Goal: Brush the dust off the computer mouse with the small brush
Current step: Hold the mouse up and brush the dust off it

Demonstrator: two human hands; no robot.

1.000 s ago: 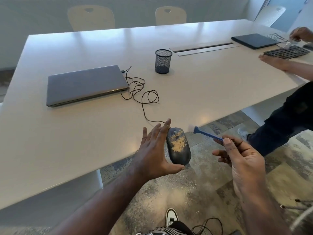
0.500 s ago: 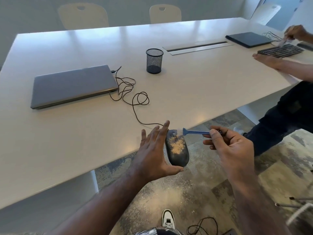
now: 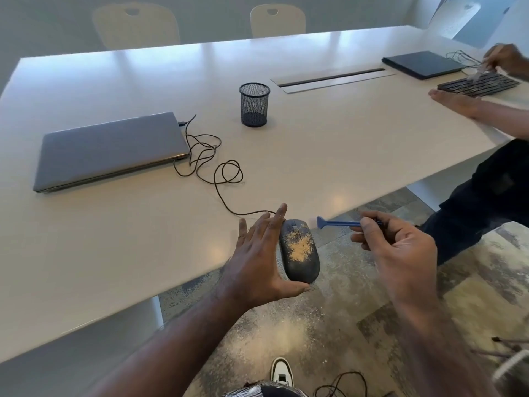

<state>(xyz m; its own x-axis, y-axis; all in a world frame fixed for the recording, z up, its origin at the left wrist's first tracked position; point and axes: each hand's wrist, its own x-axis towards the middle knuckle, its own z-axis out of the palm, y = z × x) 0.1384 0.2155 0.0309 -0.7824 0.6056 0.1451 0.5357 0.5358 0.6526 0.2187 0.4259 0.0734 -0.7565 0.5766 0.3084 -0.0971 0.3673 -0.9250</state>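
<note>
A dark computer mouse [image 3: 299,250] with a patch of tan dust on its top is held in the air just past the near edge of the white table [image 3: 315,156]. My left hand [image 3: 257,262] grips it, fingers straight along its left side and thumb under its rear end. My right hand [image 3: 400,253] pinches the handle of a small blue brush [image 3: 335,223]. The brush head points left and hangs a short gap to the right of the mouse's front, not touching it.
The mouse cable [image 3: 211,167] loops across the table to a closed grey laptop [image 3: 108,150]. A black mesh cup [image 3: 254,105] stands behind. At the right another person's hands work on a keyboard [image 3: 478,84] beside a dark laptop [image 3: 423,64]. Dust lies on the floor below.
Half a second ago the brush head touched the front of the mouse; it has since drawn back to the right. My left hand still holds the mouse in the same way.
</note>
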